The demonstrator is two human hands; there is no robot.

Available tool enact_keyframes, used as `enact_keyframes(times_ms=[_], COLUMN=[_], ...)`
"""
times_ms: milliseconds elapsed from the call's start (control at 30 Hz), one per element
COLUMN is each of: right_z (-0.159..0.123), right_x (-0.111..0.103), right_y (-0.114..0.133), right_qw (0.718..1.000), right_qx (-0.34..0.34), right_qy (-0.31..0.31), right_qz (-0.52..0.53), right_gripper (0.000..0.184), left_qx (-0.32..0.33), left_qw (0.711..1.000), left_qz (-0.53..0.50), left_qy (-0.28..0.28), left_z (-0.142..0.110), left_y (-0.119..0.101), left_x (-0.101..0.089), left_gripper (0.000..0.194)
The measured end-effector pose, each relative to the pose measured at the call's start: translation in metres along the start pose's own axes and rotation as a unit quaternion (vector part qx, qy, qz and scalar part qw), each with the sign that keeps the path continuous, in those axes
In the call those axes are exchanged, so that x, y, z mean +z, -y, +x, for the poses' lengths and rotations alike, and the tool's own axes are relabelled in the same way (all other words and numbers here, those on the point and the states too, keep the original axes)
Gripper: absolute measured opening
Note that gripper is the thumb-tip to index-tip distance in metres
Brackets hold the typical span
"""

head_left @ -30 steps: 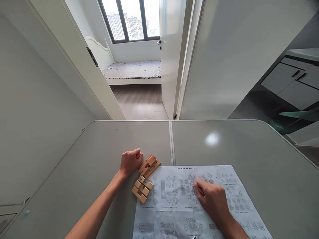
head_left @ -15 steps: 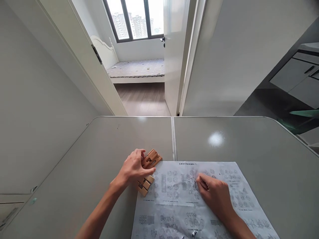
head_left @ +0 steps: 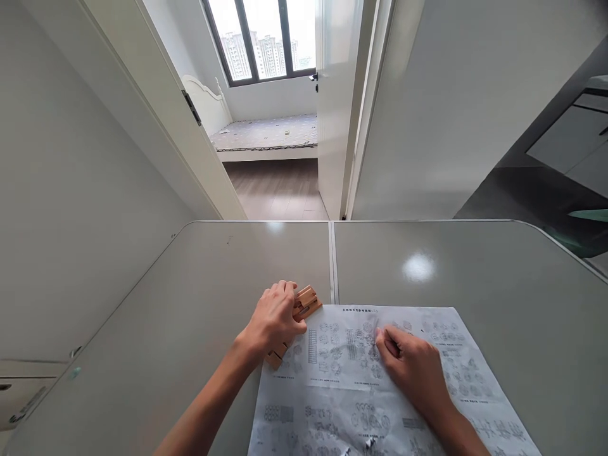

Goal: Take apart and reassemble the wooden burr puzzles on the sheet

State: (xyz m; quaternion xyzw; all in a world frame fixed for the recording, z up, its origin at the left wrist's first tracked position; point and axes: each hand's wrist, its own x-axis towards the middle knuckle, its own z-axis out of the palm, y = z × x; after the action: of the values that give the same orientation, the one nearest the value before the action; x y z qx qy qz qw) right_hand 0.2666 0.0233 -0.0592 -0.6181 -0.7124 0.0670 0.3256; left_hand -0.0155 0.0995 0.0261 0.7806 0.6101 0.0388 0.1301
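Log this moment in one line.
left hand: over wooden blocks, grip unclear | right hand: curled, at printed sheet | sheet: lying on table

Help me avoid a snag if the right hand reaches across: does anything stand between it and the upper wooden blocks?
Nothing visible stands between the right hand and the upper wooden blocks; only the printed sheet lies there. The left hand covers their left part, so that side looks obstructed.

Glossy grey table [head_left: 256,259] here, pale metallic strip [head_left: 333,266] across it, big creased white printed paper sheet [head_left: 342,396] on top, partly hidden notched tan wooden blocks [head_left: 310,304] round the sheet's far left corner.
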Motion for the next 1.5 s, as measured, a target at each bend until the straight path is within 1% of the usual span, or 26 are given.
enact_keyframes(times_ms=[67, 167, 233, 300, 400, 467, 567, 700, 833, 933, 1067, 1167, 1267, 1333, 1367, 1400, 1500], right_z=[0.000, 0.000, 0.000, 0.000, 0.000, 0.000, 0.000, 0.002, 0.002, 0.001, 0.001, 0.008, 0.021, 0.030, 0.034, 0.037, 0.040], right_x=[0.000, 0.000, 0.000, 0.001, 0.001, 0.001, 0.000, -0.002, -0.002, -0.001, -0.003, -0.007, -0.012, -0.014, -0.014, -0.014, -0.013], right_y=[0.000, 0.000, 0.000, 0.000, 0.000, 0.000, 0.000, 0.001, 0.000, -0.001, -0.002, -0.001, 0.002, 0.003, 0.003, 0.002, -0.002], right_qw=[1.000, 1.000, 1.000, 0.999, 0.999, 0.999, 0.999, 0.999, 0.998, 0.998, 0.996, 0.990, 0.981, 0.980, 0.980, 0.979, 0.971], right_qx=[0.004, 0.012, 0.017, 0.023, 0.032, 0.035, 0.033, 0.033, 0.039, 0.040, 0.054, 0.077, 0.085, 0.066, 0.043, 0.016, -0.057], right_qy=[0.003, 0.014, 0.019, 0.022, 0.030, 0.035, 0.038, 0.034, 0.037, 0.044, 0.056, 0.056, 0.038, 0.031, 0.037, 0.050, 0.107], right_qz=[0.002, 0.003, 0.002, 0.004, 0.012, 0.015, 0.016, 0.016, 0.018, 0.024, 0.046, 0.107, 0.169, 0.187, 0.193, 0.197, 0.205], right_gripper=[0.042, 0.042, 0.043, 0.043, 0.043, 0.043, 0.043, 0.043, 0.044, 0.044, 0.044, 0.044, 0.040, 0.028, 0.021, 0.017, 0.029], left_qx=[0.017, 0.041, 0.052, 0.046, 0.011, 0.006, 0.016, 0.031, 0.061, 0.088, 0.110, 0.113, 0.113, 0.115, 0.118, 0.123, 0.139], left_qw=[1.000, 0.999, 0.998, 0.999, 0.999, 0.998, 0.997, 0.994, 0.990, 0.981, 0.961, 0.947, 0.941, 0.939, 0.937, 0.936, 0.932], left_qz=[-0.004, -0.016, -0.020, -0.024, -0.051, -0.068, -0.074, -0.094, -0.127, -0.175, -0.256, -0.300, -0.319, -0.324, -0.325, -0.326, -0.326], left_qy=[0.007, 0.015, 0.017, 0.012, -0.001, -0.011, -0.027, -0.040, -0.030, -0.014, -0.006, -0.006, -0.014, -0.031, -0.043, -0.057, -0.076], left_z=[0.000, -0.002, -0.005, -0.008, -0.013, -0.016, -0.022, -0.031, -0.043, -0.049, -0.049, -0.043, -0.034, -0.028, -0.025, -0.022, -0.017], left_y=[-0.011, -0.027, -0.036, -0.040, -0.041, -0.039, -0.038, -0.044, -0.052, -0.056, -0.062, -0.067, -0.071, -0.073, -0.073, -0.073, -0.071], left_x=[0.000, 0.001, 0.002, 0.003, 0.005, 0.007, 0.013, 0.022, 0.028, 0.034, 0.046, 0.054, 0.061, 0.066, 0.068, 0.070, 0.073], left_gripper=[0.040, 0.050, 0.048, 0.047, 0.054, 0.055, 0.053, 0.056, 0.061, 0.063, 0.061, 0.066, 0.066, 0.061, 0.057, 0.052, 0.041])
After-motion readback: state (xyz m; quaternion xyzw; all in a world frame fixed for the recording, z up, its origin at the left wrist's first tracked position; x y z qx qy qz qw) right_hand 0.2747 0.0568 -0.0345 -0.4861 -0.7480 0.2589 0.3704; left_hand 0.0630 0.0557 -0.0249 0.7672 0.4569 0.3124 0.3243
